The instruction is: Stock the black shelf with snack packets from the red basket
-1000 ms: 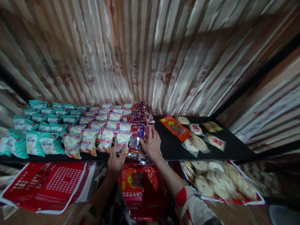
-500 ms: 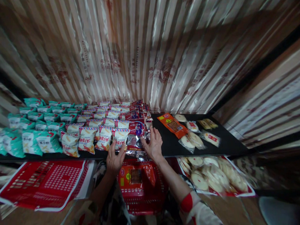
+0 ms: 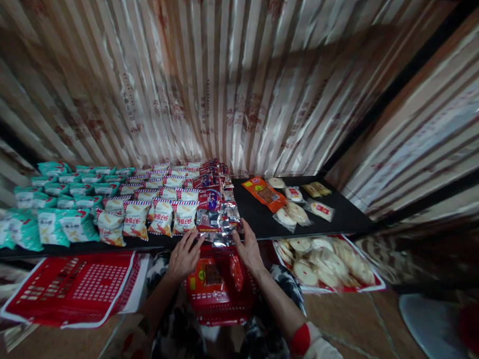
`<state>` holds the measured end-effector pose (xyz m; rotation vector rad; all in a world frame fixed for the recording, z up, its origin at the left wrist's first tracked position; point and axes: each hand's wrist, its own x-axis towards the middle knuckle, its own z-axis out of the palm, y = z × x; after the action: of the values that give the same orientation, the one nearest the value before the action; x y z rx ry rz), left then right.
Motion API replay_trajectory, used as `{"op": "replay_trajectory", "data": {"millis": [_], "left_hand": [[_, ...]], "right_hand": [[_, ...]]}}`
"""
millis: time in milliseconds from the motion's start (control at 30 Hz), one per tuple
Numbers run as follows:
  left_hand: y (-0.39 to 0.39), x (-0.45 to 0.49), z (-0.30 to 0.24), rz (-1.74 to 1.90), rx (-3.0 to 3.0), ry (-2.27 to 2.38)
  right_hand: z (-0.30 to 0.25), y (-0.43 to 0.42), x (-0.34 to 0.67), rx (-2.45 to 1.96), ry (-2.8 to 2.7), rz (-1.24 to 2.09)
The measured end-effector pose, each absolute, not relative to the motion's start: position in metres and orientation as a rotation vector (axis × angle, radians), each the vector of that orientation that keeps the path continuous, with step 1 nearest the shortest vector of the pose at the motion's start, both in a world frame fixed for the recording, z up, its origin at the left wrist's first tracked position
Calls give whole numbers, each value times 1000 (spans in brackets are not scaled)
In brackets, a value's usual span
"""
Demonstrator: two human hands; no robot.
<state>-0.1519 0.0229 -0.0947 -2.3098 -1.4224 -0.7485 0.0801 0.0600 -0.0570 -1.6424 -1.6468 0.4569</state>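
Red “爱上虾” on white snack bags [image 3: 161, 218]

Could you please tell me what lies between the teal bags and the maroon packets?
In the head view, white bags lie between teal bags and maroon packets.

The left hand [image 3: 184, 257] and right hand [image 3: 249, 249] are flanking dark red snack packets [image 3: 209, 218] on the black shelf [image 3: 262, 221]; below it, a red basket [image 3: 221, 311] (orange packet [image 3: 200, 283] inside) is sitting.

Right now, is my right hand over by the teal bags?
No, your right hand is at the shiny packets near the middle of the black shelf, while the teal bags sit at its left end.
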Motion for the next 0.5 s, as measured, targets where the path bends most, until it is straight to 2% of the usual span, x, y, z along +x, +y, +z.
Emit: {"op": "replay_trajectory", "data": {"millis": [300, 500], "left_hand": [[15, -152, -93, -673, -2378, -1460], [19, -145, -88, -656, -2419, -1420]], "right_hand": [[-63, 73, 93, -1555, -1671, 304], [-34, 97, 93, -1554, -1678, 292]]}}
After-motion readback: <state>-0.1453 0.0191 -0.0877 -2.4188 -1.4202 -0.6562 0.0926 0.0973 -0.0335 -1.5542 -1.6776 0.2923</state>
